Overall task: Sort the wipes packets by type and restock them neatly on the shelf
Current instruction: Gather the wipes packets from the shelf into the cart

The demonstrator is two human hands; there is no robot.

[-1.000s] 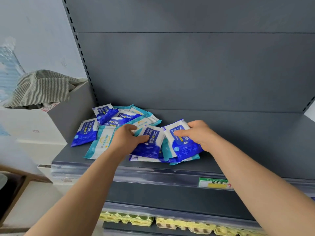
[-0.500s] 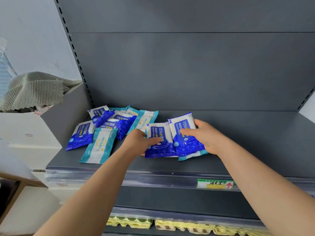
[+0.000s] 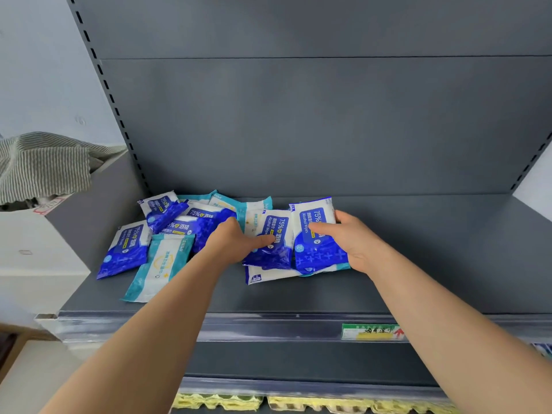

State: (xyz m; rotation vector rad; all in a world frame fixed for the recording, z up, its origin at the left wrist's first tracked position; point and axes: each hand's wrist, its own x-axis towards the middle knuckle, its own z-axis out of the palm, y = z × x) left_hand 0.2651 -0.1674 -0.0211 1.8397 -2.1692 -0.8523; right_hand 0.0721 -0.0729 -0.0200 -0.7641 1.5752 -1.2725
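Blue-and-white plastic alcohol-wipes packet (image 3: 319, 253) is being gripped by the right hand (image 3: 361, 246). Beside it, a similar blue packet (image 3: 280, 256) is being pinched by the left hand (image 3: 233, 243).

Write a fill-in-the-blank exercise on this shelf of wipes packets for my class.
1. The right hand grips an alcohol wipes packet marked ____%.
2. The neighbouring packet, held by the left hand, is white and ____.
3. Yellow egg trays sit ____ the shelf.
Missing words: 75, blue, below.
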